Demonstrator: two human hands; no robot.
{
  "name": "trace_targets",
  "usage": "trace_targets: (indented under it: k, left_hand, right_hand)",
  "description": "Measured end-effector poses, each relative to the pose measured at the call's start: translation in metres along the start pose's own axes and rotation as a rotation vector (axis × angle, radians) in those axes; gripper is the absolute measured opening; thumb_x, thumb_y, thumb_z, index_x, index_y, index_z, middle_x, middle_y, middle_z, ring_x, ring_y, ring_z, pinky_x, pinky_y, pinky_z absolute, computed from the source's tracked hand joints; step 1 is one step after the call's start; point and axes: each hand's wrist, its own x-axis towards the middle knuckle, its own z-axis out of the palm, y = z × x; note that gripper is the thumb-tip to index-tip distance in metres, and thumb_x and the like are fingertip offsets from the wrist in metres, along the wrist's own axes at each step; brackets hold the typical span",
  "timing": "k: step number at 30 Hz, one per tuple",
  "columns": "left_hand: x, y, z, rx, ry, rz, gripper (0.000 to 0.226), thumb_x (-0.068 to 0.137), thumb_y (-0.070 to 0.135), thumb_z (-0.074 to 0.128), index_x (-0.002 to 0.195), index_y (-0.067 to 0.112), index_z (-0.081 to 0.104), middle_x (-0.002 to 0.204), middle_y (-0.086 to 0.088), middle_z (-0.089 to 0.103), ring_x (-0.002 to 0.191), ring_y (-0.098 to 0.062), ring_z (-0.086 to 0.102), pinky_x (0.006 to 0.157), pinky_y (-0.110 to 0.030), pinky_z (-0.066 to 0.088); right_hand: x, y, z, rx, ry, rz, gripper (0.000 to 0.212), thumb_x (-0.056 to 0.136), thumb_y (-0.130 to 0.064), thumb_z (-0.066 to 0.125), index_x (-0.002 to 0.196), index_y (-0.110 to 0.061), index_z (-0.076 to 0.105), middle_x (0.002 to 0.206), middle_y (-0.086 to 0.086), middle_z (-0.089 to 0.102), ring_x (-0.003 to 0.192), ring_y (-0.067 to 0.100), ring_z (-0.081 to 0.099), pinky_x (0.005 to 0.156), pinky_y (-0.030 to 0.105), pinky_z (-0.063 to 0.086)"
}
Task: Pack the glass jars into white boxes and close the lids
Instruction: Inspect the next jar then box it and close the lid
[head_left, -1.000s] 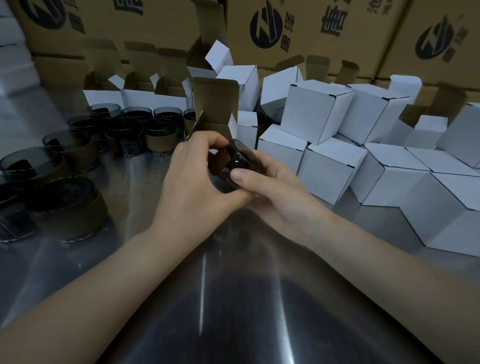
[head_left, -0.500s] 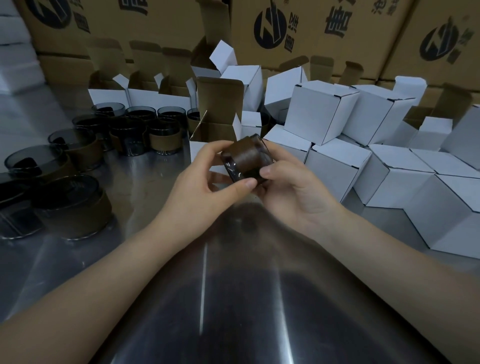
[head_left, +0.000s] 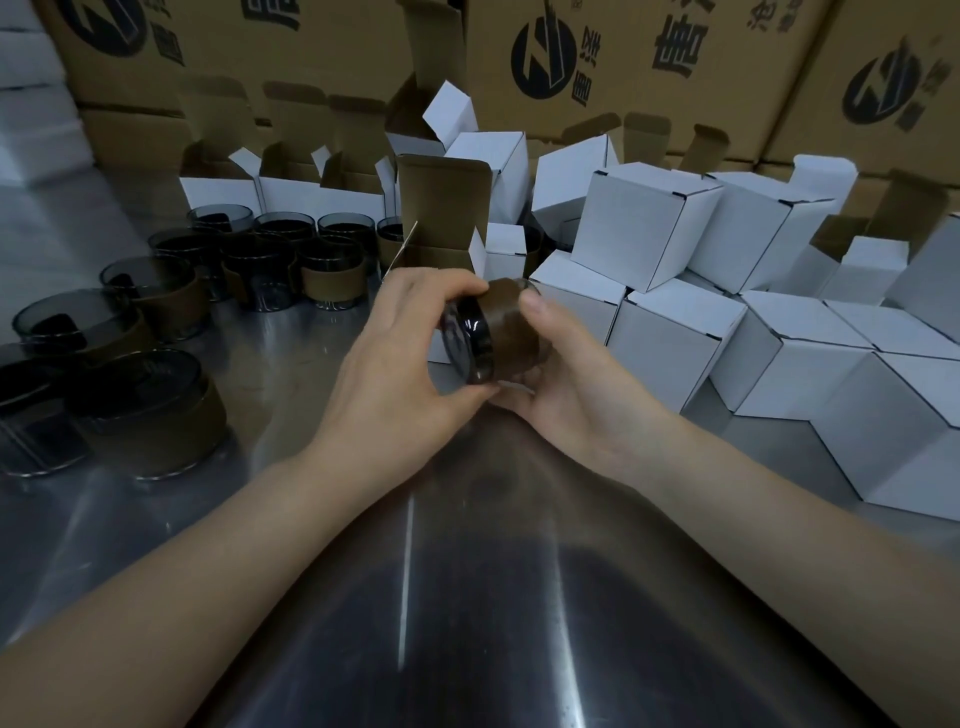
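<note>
A dark glass jar in a brown cardboard sleeve (head_left: 506, 332) is clamped on its side between both hands. The left hand (head_left: 395, 364) is curled round its glossy end, the right hand (head_left: 571, 379) round the sleeve, above the shiny metal table (head_left: 270, 364). Loading is judged to be in hand. Next, the jar must be righted and lowered into the open white box with a raised brown flap (head_left: 441, 208) just behind. The box's mouth is hidden, and the glossy end is perhaps the base.

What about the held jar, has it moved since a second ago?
Yes, it turned: the jar now shows its glass end on the left, brown sleeve on the right. It stays just in front of the open box.
</note>
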Motion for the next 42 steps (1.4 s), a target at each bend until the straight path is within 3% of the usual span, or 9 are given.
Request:
trace_targets:
  k: [4, 8, 13, 20, 25, 30, 33, 38, 42]
  left_hand:
    - [0.002, 0.002, -0.001, 0.093, 0.003, 0.071, 0.056, 0.074, 0.039, 0.065, 0.125, 0.024, 0.044, 0.122, -0.005, 0.046, 0.106, -0.003, 0.041, 0.087, -0.016, 0.041]
    - [0.002, 0.002, 0.0, 0.061, -0.019, -0.006, 0.065, 0.071, 0.035, 0.066, 0.129, 0.031, 0.036, 0.123, 0.007, 0.035, 0.109, -0.004, 0.04, 0.09, -0.017, 0.04]
    - [0.002, -0.005, -0.002, 0.141, -0.047, -0.223, 0.077, 0.066, 0.029, 0.07, 0.137, 0.023, 0.04, 0.143, -0.006, 0.026, 0.133, -0.027, 0.031, 0.111, -0.049, 0.034]
    - [0.006, -0.019, -0.008, 0.066, -0.076, -0.414, 0.075, 0.079, 0.028, 0.068, 0.146, 0.032, 0.035, 0.162, 0.002, 0.002, 0.149, -0.022, 0.006, 0.12, -0.049, 0.017]
    - [0.008, -0.027, -0.006, -0.008, -0.128, -0.41, 0.084, 0.087, 0.018, 0.068, 0.155, 0.026, 0.018, 0.163, 0.004, 0.01, 0.149, -0.01, 0.01, 0.12, -0.033, 0.015]
    - [0.007, -0.023, -0.006, -0.013, -0.006, -0.296, 0.056, 0.097, 0.029, 0.055, 0.149, 0.023, 0.034, 0.15, 0.005, 0.036, 0.128, 0.006, 0.027, 0.101, -0.004, 0.02]
    - [0.006, -0.019, -0.008, -0.006, 0.057, -0.254, 0.053, 0.095, 0.042, 0.053, 0.143, 0.022, 0.043, 0.137, 0.008, 0.044, 0.122, 0.001, 0.038, 0.096, -0.012, 0.031]
    - [0.006, -0.012, -0.008, 0.03, 0.082, -0.19, 0.056, 0.086, 0.048, 0.064, 0.133, 0.021, 0.047, 0.126, 0.012, 0.045, 0.113, 0.008, 0.037, 0.089, 0.002, 0.029]
    - [0.006, -0.007, -0.007, 0.049, 0.052, -0.111, 0.06, 0.082, 0.042, 0.071, 0.132, 0.017, 0.049, 0.131, 0.003, 0.05, 0.116, 0.002, 0.041, 0.093, 0.001, 0.028]
  right_hand:
    - [-0.002, 0.0, -0.001, 0.003, 0.029, 0.002, 0.068, 0.082, -0.041, 0.064, 0.136, -0.002, 0.048, 0.128, 0.023, 0.06, 0.113, 0.031, 0.063, 0.091, 0.04, 0.052]
    - [-0.002, 0.002, -0.001, 0.037, 0.041, -0.043, 0.062, 0.081, -0.03, 0.067, 0.131, 0.002, 0.05, 0.111, 0.016, 0.067, 0.105, 0.027, 0.067, 0.085, 0.038, 0.055]
    - [0.0, 0.003, -0.006, 0.067, 0.067, -0.104, 0.053, 0.084, -0.011, 0.07, 0.133, 0.001, 0.051, 0.111, 0.012, 0.069, 0.099, 0.019, 0.07, 0.083, 0.03, 0.056]
    - [0.004, 0.004, -0.008, 0.089, 0.094, -0.167, 0.061, 0.076, -0.008, 0.07, 0.133, 0.001, 0.051, 0.114, 0.012, 0.069, 0.1, 0.02, 0.07, 0.081, 0.027, 0.055]
    - [0.001, 0.006, -0.007, -0.038, 0.089, -0.186, 0.056, 0.076, -0.013, 0.073, 0.128, -0.008, 0.054, 0.11, 0.005, 0.072, 0.106, 0.02, 0.069, 0.087, 0.03, 0.056]
    - [-0.003, -0.002, -0.003, -0.185, 0.162, -0.34, 0.057, 0.075, -0.025, 0.076, 0.126, -0.008, 0.056, 0.12, 0.011, 0.068, 0.114, 0.023, 0.065, 0.099, 0.044, 0.052]
    - [-0.008, -0.008, -0.001, -0.276, 0.201, -0.437, 0.058, 0.075, -0.037, 0.073, 0.125, -0.012, 0.056, 0.118, 0.004, 0.068, 0.115, 0.02, 0.064, 0.102, 0.047, 0.05]
    - [-0.011, -0.01, 0.005, -0.378, 0.235, -0.569, 0.056, 0.079, -0.044, 0.066, 0.126, -0.018, 0.053, 0.114, -0.009, 0.067, 0.115, 0.009, 0.061, 0.097, 0.029, 0.05]
    - [-0.012, -0.011, 0.005, -0.42, 0.216, -0.619, 0.054, 0.081, -0.043, 0.065, 0.126, -0.018, 0.051, 0.12, -0.006, 0.063, 0.118, 0.009, 0.059, 0.102, 0.03, 0.048]
